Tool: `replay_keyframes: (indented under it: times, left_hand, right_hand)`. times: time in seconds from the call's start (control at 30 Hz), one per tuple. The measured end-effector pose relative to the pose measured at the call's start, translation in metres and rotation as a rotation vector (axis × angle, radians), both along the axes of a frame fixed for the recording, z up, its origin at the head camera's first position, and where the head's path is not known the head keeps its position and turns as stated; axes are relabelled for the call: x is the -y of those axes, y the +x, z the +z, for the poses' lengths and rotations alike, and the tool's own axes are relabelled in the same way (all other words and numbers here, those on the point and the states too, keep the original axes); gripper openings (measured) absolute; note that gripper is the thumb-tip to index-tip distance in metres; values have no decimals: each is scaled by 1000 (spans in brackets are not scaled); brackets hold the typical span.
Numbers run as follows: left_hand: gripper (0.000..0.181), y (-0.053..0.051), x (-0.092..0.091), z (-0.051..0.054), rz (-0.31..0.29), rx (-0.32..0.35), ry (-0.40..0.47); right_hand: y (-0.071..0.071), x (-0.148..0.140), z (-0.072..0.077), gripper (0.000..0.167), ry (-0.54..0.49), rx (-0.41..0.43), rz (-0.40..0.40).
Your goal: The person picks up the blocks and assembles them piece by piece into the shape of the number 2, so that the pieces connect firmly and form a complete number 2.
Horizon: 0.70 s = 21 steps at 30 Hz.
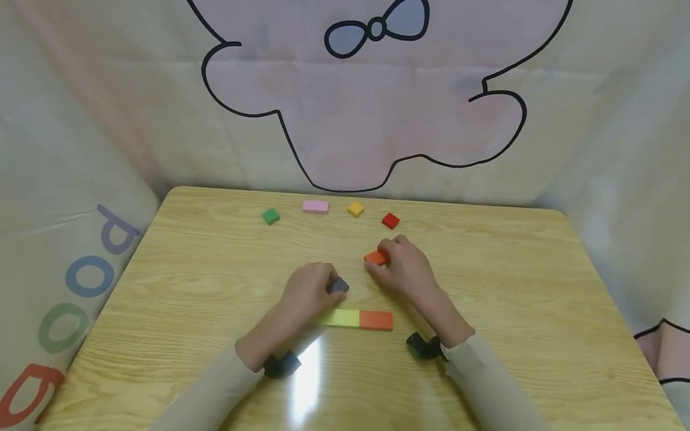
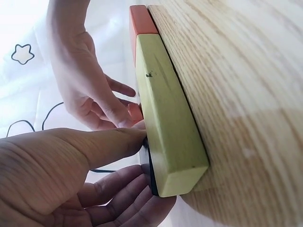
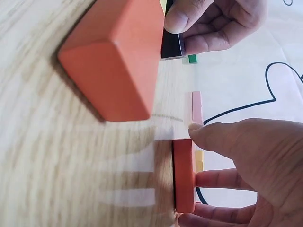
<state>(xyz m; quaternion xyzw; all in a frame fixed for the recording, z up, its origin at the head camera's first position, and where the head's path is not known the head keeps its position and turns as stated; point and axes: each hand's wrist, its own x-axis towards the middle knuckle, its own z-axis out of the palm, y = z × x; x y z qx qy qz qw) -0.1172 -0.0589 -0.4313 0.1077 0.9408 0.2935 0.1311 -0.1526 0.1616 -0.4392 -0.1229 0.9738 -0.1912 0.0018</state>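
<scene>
My left hand (image 1: 306, 291) pinches a dark purple-grey block (image 1: 338, 285) between thumb and fingers, just behind the row at the front. That row is a long yellow-green block (image 1: 344, 318) lying end to end with an orange block (image 1: 376, 320). Farther back and to the right, my right hand (image 1: 408, 270) grips a second orange block (image 1: 375, 257) by its sides. In the right wrist view this gripped block (image 3: 184, 175) lies at the table surface, thumb at one end and fingers at the other. The left hand partly hides the yellow-green block in the head view.
Toward the table's back edge lie a green block (image 1: 271, 216), a pink block (image 1: 315, 207), a yellow block (image 1: 355, 209) and a red block (image 1: 390, 221). A printed curtain (image 1: 377, 131) hangs behind the wooden table (image 1: 512, 287).
</scene>
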Motion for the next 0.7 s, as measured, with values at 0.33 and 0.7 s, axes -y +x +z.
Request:
replay_keyframes:
  times: [0.33, 0.7]
  left_hand:
    - [27, -1, 1, -3, -6, -14, 2]
    - [27, 0, 2, -1, -6, -16, 4]
  right_hand:
    - [-1, 4, 6, 42, 41, 55, -4]
    - [-1, 3, 6, 37, 24, 14, 27]
